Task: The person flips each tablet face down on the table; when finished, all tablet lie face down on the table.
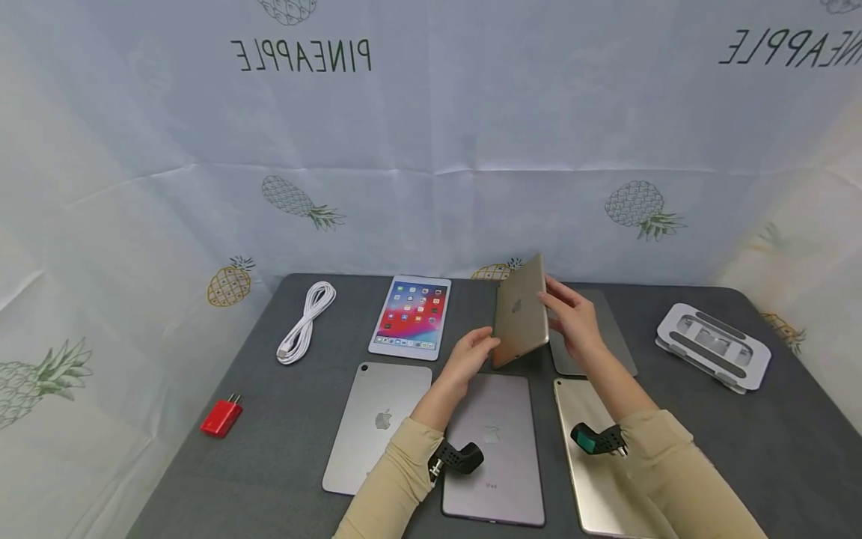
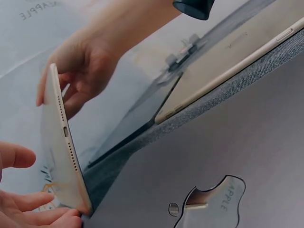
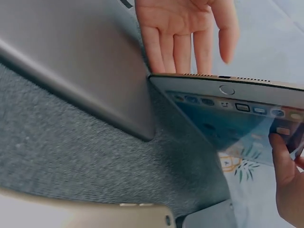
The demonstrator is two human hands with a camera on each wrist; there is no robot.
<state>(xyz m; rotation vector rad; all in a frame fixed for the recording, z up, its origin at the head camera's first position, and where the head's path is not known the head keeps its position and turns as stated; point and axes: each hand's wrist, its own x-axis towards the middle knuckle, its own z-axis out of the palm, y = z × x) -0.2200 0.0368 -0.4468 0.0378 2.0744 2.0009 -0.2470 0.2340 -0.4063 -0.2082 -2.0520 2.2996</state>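
A gold tablet stands tilted on its lower edge at the middle of the dark grey table, back towards me. My right hand holds it from the screen side, with the thumb on the lit screen in the right wrist view. My left hand rests with straight fingers against the tablet's lower left corner. From the left wrist camera, the tablet's port edge shows between my left fingers and my right hand.
Face down in front lie a silver tablet, a grey tablet and another gold tablet. A dark tablet lies behind my right hand. A lit tablet, white cable, red charger and white stand sit around.
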